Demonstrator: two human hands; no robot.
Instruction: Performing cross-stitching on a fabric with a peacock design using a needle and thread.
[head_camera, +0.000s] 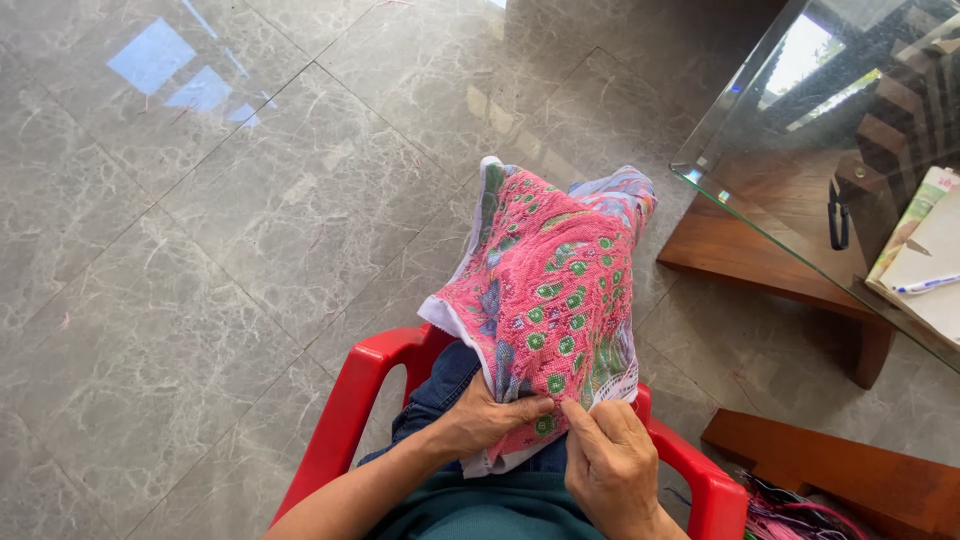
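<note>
Grey marble tiles lie under a red chair (350, 400). An embroidered cloth (550, 290) is draped over the lap, its long axis toward 12 o'clock. Its lower edge is gripped by the left hand (485, 415) and pinched by the right hand (610, 460), both equally near.

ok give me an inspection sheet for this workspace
surface: grey marble-look tiled floor, glossy.
job's things: pink embroidered cloth with green spots, draped over the lap.
clutter: bundle of coloured threads; papers and a pen on the glass table.
grippers: left hand and right hand both pinch the cloth's lower edge.
cables: nothing seen.
surroundings: red plastic chair; wooden table base.
</note>
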